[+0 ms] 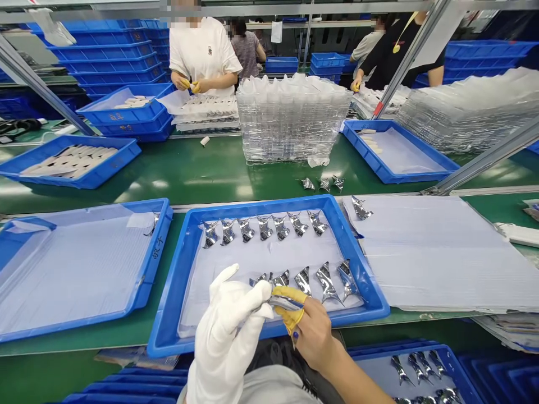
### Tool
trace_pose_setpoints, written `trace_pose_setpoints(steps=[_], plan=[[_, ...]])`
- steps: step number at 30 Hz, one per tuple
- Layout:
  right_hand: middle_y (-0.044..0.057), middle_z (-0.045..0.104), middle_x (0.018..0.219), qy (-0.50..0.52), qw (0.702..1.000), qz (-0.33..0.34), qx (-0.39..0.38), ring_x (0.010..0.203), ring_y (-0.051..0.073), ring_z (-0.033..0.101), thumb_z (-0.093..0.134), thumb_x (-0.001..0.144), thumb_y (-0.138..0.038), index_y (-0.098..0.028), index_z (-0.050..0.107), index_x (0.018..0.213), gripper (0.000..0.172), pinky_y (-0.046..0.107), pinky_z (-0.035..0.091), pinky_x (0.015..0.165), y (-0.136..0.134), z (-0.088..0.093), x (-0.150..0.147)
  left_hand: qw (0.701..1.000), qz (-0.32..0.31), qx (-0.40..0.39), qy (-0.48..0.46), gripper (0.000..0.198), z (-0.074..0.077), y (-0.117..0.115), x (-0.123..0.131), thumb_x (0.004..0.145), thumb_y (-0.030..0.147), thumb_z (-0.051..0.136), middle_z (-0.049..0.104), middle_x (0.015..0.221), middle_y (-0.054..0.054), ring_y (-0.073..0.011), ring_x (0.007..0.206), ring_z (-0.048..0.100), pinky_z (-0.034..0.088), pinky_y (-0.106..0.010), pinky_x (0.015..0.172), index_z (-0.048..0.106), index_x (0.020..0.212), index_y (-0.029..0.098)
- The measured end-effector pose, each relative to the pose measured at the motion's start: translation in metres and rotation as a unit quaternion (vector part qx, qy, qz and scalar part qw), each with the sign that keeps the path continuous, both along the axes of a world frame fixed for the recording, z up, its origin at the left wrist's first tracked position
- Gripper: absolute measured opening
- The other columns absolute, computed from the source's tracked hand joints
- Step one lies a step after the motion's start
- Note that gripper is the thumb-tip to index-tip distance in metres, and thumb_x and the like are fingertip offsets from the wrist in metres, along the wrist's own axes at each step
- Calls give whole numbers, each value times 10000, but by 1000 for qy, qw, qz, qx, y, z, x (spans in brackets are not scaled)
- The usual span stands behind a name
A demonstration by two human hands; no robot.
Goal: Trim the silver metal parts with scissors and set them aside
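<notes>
White-gloved left hand and yellow-finger-cotted right hand pinch a shiny, curved silver metal piece over the near side of the blue rectangular plastic tray; one loosened fingertip might drop it, scratching the pointed mirror-bright metal pieces alongside

Left hand: plain white glove
Right hand: yellow finger covers (a small blue-violet spot shows beside them)
Held piece: shiny silver
Pieces in rows: mirror-like silver, broken by dark reflections
Middle tray: solid blue
Middle tray's liner: white
Left tray: blue, with dark handwritten characters
Left tray's liner: white, faint parallel lines
Workbench: green, pale glare patches
Paper stack: white
Clear stack: transparent, silvery horizontal banding
Co-worker's shirt: white, one small dark chest motif
Slanting post: grey, one red band
</notes>
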State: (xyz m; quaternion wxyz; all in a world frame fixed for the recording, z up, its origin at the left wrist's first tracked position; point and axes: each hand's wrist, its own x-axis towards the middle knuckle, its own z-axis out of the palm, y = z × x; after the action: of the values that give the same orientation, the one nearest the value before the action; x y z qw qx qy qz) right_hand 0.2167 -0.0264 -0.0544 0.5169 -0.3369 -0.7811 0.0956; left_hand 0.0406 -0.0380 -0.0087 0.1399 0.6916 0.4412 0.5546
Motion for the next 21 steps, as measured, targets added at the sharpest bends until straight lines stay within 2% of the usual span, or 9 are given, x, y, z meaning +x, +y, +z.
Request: trace_pose_setpoints(steps=[2, 5, 7, 10, 11, 13, 16, 21], plan=[[188, 803, 1068, -7, 1000, 13, -6, 955, 259, 789, 474, 1025, -84, -151, 719, 1218, 319, 332, 649, 737, -1, 2, 1, 999, -2, -28, -27, 452, -2, 1, 2, 922, 84, 659, 812, 1052, 35, -177, 904, 736, 405, -535, 1180, 687, 1286, 351], [188, 796, 1069, -27, 998, 47, -23, 909, 257, 786, 447, 1070, -175, -163, 683, 1284, 318, 317, 621, 670, -5, 8, 2, 988, 0, -90, -122, 333, -4, 3, 4, 951, 116, 643, 808, 1099, 42, -180, 984, 747, 462, -469, 1143, 726, 1172, 350], [129, 797, 943, -14, 996, 54, -70, 778, 225, 769, 397, 1098, -232, -178, 629, 1349, 346, 302, 592, 626, -7, 13, 3, 976, -6, -124, -178, 260, -4, 4, 3, 969, 141, 628, 810, 1078, 37, -185, 1024, 747, 491, -438, 1119, 744, 1102, 331], [11, 721, 743, 1, 985, 32, -171, 565, 168, 666, 398, 1115, -316, -215, 552, 1405, 344, 274, 523, 553, -10, 25, 6, 972, -32, -132, -191, 200, -3, 4, -1, 974, 174, 626, 808, 1016, 29, -188, 1053, 738, 496, -407, 1118, 757, 1049, 306], [2, 713, 756, -8, 980, 28, -195, 574, 167, 659, 415, 1113, -354, -230, 532, 1426, 356, 274, 515, 557, -10, 30, 7, 973, -43, -130, -184, 188, -3, 4, -3, 975, 183, 626, 806, 999, 23, -190, 1062, 732, 502, -396, 1111, 760, 1038, 299], [35, 730, 878, -33, 974, 34, -222, 711, 195, 699, 414, 1110, -410, -250, 493, 1479, 410, 294, 537, 627, -11, 41, 8, 973, -57, -137, -175, 181, -4, 4, -5, 979, 192, 618, 800, 1010, 7, -191, 1077, 719, 531, -360, 1067, 764, 1028, 286], [57, 701, 934, -42, 971, 67, -228, 813, 217, 690, 330, 1119, -336, -273, 516, 1484, 415, 315, 536, 678, -13, 51, 10, 968, -59, -160, -182, 190, -5, 2, -6, 981, 187, 616, 788, 1063, -3, -173, 1054, 716, 572, -291, 980, 768, 1040, 285], [33, 629, 825, 6, 971, 84, -224, 691, 185, 588, 396, 1070, -163, -271, 663, 1349, 402, 290, 455, 593, -12, 50, 7, 962, -60, -173, -201, 186, -6, 2, -5, 973, 183, 629, 784, 1045, 2, -158, 1003, 726, 579, -262, 957, 773, 1031, 285]])
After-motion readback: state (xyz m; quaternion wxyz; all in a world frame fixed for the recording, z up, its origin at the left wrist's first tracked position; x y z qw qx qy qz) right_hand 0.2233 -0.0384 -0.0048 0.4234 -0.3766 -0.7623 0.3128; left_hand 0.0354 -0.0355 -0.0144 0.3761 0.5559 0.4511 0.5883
